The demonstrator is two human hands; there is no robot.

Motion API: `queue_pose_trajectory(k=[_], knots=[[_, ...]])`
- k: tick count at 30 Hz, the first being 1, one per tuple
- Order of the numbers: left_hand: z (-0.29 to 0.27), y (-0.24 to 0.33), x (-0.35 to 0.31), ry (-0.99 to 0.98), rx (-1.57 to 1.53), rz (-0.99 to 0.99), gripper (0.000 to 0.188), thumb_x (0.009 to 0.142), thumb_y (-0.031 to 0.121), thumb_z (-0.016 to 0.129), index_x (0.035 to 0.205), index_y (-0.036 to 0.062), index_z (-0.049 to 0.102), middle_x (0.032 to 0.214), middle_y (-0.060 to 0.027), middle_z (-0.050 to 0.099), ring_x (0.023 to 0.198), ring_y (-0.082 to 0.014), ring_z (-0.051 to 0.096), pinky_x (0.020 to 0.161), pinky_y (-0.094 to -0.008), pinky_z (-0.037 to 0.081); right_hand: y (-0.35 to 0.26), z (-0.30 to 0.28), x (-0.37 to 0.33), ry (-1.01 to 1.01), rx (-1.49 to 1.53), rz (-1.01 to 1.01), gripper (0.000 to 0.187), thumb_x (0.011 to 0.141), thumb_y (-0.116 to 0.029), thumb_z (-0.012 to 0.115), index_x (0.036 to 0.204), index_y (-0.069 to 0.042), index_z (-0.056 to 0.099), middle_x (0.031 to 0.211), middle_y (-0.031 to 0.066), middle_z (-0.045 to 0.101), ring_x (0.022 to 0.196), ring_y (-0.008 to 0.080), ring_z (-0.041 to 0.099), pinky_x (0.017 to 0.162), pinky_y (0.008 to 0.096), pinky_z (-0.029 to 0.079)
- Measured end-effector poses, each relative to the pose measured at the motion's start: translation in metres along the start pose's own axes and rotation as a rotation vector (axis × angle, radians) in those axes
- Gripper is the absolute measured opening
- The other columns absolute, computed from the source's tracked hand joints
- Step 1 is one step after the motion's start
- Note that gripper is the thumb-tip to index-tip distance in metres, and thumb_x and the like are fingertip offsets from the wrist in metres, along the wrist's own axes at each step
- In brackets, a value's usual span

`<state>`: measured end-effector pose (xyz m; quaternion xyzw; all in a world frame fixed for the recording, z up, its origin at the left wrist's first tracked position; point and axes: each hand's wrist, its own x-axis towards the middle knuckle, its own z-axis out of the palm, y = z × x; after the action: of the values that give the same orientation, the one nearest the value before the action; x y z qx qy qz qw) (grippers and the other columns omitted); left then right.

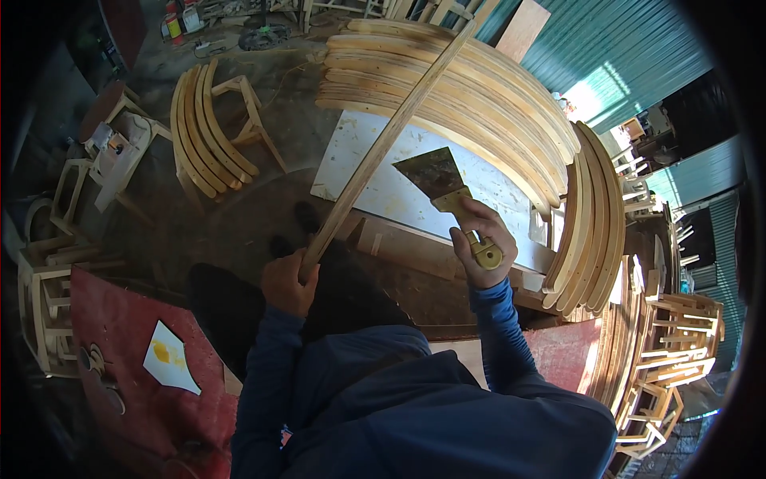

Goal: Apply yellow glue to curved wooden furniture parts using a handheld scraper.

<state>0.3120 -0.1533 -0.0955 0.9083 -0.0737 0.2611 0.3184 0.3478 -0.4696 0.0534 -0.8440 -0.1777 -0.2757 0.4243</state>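
My left hand (290, 281) is closed round the near end of a long, slightly curved wooden strip (383, 144). The strip slants up and away to the right, passing over the stacked curved pieces. In my right hand (488, 239) is a putty knife (435, 177) with a broad, stained metal blade and a yellowish handle. Its blade points up and to the left, apart from the strip in this view. Below the knife lies a white tabletop (343, 152) marked with brownish smears.
Curved wooden pieces (447, 76) are stacked along the table's far side, with more (590, 231) at its right end. Another bundle (203, 132) rests at the left. A red panel (120, 319) bears a white sheet with yellow paste (169, 357). Wooden frames (678, 351) stand at right.
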Motion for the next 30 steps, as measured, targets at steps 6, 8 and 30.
queue_pose_trajectory(k=[6,8,30], knots=[[0.001,0.0,0.007,-0.017,0.007,0.014,0.04,0.079,0.021,0.079,0.115,0.009,0.066,0.089,-0.0074,0.066,0.079,-0.0288,0.064,0.072,-0.044,0.048,0.006,0.001,0.007,0.021,0.034,0.02,0.019,0.077,0.002,0.08,0.092,-0.001,0.071,0.118,0.0198,0.07,0.107,0.0268,0.069,0.093,0.0342,0.053],[0.002,-0.001,0.007,-0.037,0.002,0.008,0.042,0.079,0.021,0.078,0.117,0.0094,0.065,0.088,-0.0077,0.066,0.08,-0.0293,0.064,0.072,-0.0442,0.048,0.009,0.001,0.005,0.027,0.054,0.043,0.018,0.078,0.001,0.08,0.093,-0.001,0.071,0.118,0.0198,0.07,0.107,0.0265,0.069,0.095,0.0344,0.052],[0.01,-0.004,-0.002,-0.152,-0.157,-0.218,0.045,0.078,0.024,0.079,0.117,0.0072,0.064,0.098,-0.0139,0.07,0.088,-0.0386,0.067,0.076,-0.0496,0.052,0.061,0.006,-0.005,0.289,0.611,0.499,0.028,0.094,-0.022,0.073,0.103,0.004,0.066,0.099,0.021,0.072,0.073,0.0239,0.071,0.071,0.0331,0.059]])
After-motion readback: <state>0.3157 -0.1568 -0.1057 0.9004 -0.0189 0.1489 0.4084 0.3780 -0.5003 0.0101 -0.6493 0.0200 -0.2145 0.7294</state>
